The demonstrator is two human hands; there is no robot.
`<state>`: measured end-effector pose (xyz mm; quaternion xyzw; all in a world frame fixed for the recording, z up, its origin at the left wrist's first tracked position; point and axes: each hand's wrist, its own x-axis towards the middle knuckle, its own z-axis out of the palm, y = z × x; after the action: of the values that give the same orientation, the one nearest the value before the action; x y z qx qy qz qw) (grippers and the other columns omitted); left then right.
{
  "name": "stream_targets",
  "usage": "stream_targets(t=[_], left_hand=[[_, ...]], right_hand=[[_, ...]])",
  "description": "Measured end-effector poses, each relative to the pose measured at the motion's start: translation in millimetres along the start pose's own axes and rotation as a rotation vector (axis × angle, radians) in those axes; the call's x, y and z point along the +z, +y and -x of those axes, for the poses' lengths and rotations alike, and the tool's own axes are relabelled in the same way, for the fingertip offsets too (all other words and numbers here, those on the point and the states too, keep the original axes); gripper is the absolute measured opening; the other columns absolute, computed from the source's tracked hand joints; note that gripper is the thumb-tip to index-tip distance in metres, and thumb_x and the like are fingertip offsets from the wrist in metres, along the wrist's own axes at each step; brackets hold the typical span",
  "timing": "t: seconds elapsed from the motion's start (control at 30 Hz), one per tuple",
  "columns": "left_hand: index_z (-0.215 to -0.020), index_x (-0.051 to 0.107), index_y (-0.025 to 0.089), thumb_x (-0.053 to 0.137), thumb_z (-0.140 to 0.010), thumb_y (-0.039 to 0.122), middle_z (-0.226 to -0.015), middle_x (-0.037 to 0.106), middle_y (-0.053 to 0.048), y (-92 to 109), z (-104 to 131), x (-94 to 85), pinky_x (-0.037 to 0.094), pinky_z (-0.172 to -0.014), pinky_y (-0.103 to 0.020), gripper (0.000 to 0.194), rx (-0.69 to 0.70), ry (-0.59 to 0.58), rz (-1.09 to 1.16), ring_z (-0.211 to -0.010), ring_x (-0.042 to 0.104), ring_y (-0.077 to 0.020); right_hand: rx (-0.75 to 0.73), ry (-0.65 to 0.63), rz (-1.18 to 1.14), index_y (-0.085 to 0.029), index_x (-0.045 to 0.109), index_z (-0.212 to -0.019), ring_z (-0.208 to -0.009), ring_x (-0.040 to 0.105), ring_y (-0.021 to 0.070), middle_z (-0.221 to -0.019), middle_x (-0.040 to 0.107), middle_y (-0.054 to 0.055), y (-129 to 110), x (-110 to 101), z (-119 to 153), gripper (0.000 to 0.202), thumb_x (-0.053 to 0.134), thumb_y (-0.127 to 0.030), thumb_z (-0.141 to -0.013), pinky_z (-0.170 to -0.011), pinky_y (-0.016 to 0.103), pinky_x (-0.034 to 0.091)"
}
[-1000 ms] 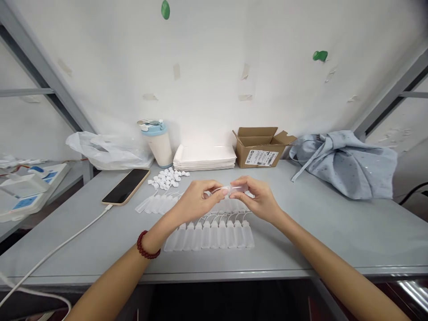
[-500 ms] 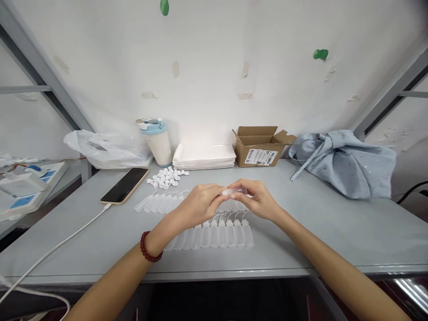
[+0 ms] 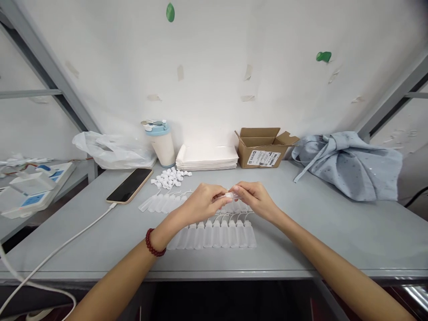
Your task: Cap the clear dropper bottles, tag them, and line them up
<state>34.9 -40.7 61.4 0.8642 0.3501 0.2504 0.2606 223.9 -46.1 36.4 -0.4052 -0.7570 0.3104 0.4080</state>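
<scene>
Above the middle of the table, both hands meet at a small translucent squeeze bottle (image 3: 235, 196). My left hand (image 3: 202, 204) pinches its white capped end between thumb and fingers. Closed around the clear body is my right hand (image 3: 257, 199), which hides most of it. Under the hands lies a front row of similar bottles (image 3: 224, 235) with thin tubes at their tops. A second row of bottles (image 3: 163, 203) lies behind, partly covered by my hands. Several small white caps (image 3: 170, 177) are heaped farther back on the left.
A phone (image 3: 129, 185) with a white charging cable lies left. Along the wall stand a plastic bag (image 3: 115, 151), a tumbler (image 3: 162, 145), a white stack (image 3: 207, 159), an open cardboard box (image 3: 264, 154) and a blue cloth bag (image 3: 354, 167). A power strip (image 3: 40, 191) sits far left.
My right hand has closed further over the bottle, so less of its body shows. My left hand keeps its pinch on the capped end. The view has shifted slightly.
</scene>
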Motion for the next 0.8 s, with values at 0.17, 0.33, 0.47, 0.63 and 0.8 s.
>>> stream_targets(t=[0.17,0.33,0.47,0.63,0.8], left_hand=[[-0.094,0.066,0.017,0.053,-0.083,0.032,-0.092,0.070,-0.004,-21.8,-4.2,-17.3,0.046,-0.070,-0.025,0.022,-0.082,0.073,-0.051,-0.080,0.063,-0.0168],[-0.088,0.067,0.013,0.047,-0.078,0.016,-0.093,0.070,-0.012,-67.4,-0.8,-54.9,0.046,-0.077,-0.034,0.023,-0.341,0.133,-0.496,-0.088,0.063,-0.0259],[-0.083,0.070,0.014,0.048,-0.075,0.017,-0.088,0.072,-0.011,-93.0,6.7,-76.3,0.046,-0.073,-0.031,0.023,-0.472,0.069,-0.572,-0.087,0.066,-0.0257],[-0.086,0.070,0.015,0.053,-0.071,0.018,-0.089,0.073,-0.009,-106.8,12.3,-84.7,0.048,-0.074,-0.026,0.023,-0.527,0.033,-0.513,-0.087,0.066,-0.0225],[-0.085,0.071,0.015,0.057,-0.067,0.021,-0.089,0.072,-0.008,-116.9,11.8,-81.1,0.048,-0.074,-0.027,0.024,-0.513,0.019,-0.489,-0.086,0.066,-0.0230]], right_hand=[[0.137,0.127,-0.096,-0.015,0.060,-0.079,-0.049,0.041,0.0082,-0.058,0.048,-0.003,10.8,-10.8,-9.5,0.037,0.047,-0.049,-0.087,-0.047,0.022,0.035],[0.292,0.447,-0.051,-0.015,0.055,-0.092,-0.054,0.050,0.0108,-0.066,0.054,-0.001,42.1,-46.7,-22.0,0.032,0.058,-0.043,-0.077,-0.057,0.026,0.043],[0.413,0.550,-0.016,-0.015,0.053,-0.083,-0.070,0.060,0.0165,-0.086,0.062,0.008,70.2,-69.4,-24.1,0.029,0.063,-0.039,-0.070,-0.066,0.031,0.047],[0.464,0.485,0.075,-0.016,0.054,-0.082,-0.082,0.063,0.0233,-0.088,0.066,0.011,93.4,-73.5,-24.0,0.029,0.067,-0.036,-0.067,-0.075,0.036,0.047],[0.390,0.489,0.120,-0.016,0.055,-0.087,-0.098,0.061,0.0258,-0.102,0.065,0.014,103.7,-73.6,-26.9,0.028,0.067,-0.030,-0.066,-0.084,0.039,0.048]])
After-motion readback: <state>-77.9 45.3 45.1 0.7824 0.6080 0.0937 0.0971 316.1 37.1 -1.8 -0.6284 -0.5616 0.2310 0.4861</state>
